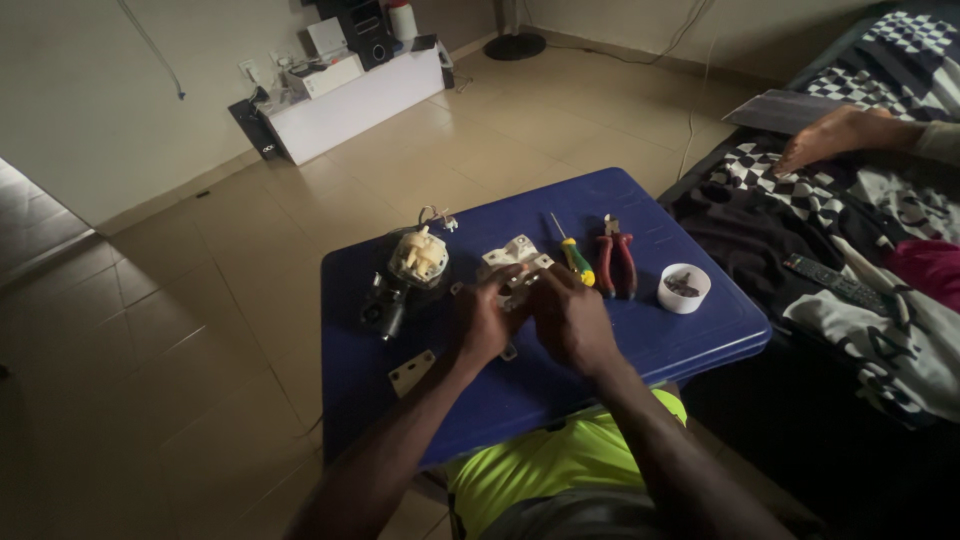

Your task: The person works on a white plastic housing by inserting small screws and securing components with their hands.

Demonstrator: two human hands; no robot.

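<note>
Both hands meet over the middle of the blue desk (700, 340), fingers curled round a small white part (515, 275). Left hand (483, 320) grips its near-left side; right hand (572, 318) covers its right edge, thumb and fingers pinching it. The part sits between the fingertips, its far end poking out beyond them. Just beyond the right hand lie a screwdriver (573, 253) with a green and yellow handle and red pliers (618, 262), side by side. Further right stands a white cup (684, 288) with small dark bits inside. Left of the left hand rests a dark motor (405, 280) with a cream top. Near the left wrist lies a flat white plate (411, 372).
</note>
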